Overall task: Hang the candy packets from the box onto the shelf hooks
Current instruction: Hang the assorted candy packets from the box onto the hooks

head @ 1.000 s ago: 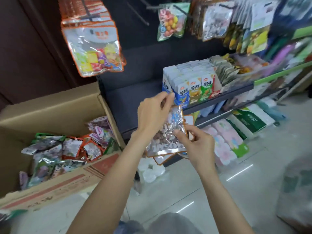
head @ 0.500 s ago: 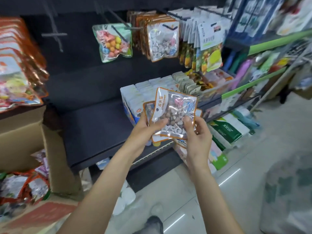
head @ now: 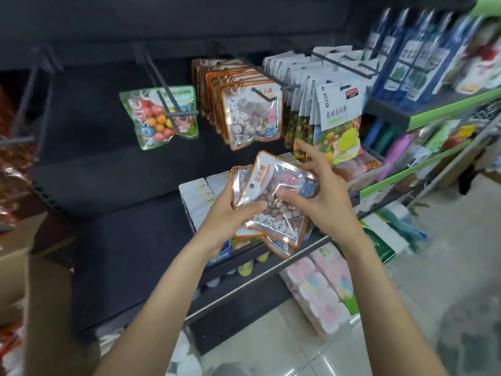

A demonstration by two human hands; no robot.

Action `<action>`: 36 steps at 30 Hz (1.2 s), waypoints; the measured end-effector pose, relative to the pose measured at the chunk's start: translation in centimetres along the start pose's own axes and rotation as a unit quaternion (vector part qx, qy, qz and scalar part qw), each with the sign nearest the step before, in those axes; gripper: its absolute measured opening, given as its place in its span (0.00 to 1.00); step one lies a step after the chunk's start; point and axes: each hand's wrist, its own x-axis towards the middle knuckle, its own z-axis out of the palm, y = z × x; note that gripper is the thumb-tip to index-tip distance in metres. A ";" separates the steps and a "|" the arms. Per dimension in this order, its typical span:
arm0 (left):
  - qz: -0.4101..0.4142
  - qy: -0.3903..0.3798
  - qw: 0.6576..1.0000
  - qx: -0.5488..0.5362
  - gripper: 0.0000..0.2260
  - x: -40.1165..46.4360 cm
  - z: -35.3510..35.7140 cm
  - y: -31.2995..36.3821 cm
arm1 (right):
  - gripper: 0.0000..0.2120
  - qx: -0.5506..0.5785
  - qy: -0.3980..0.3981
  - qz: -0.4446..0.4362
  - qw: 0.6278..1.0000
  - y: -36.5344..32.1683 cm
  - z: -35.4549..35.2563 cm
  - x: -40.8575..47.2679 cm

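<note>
My left hand (head: 230,215) grips a small stack of orange-edged stone candy packets (head: 273,202) from the left side, thumb across the front. My right hand (head: 322,196) pinches the top packet from the right, thumb on its clear front, index finger stretched upward. Above them a shelf hook (head: 260,74) carries a row of matching orange-edged packets (head: 252,118). The hook to its left (head: 162,85) holds a single green-edged packet of coloured candy balls (head: 162,118). The cardboard box (head: 24,267) shows only as a corner at the left edge.
White fruit-gummy packets (head: 336,112) hang on hooks right of the orange row. Boxed goods (head: 200,196) line the black shelf under my hands. Blue packages (head: 406,55) stand on a green-edged shelf at the right. Pink tissue packs (head: 320,291) lie on the tiled floor.
The view has swung right and up from the box toward the hooks. Both hands have lifted the packet stack higher, closer to the orange-edged row, and my right index finger now points upward.
</note>
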 end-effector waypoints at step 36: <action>0.138 0.217 0.944 0.207 0.14 4.0 0.7 3.0 | 0.15 -0.029 0.105 -0.056 0.992 0.7 0.0 11.6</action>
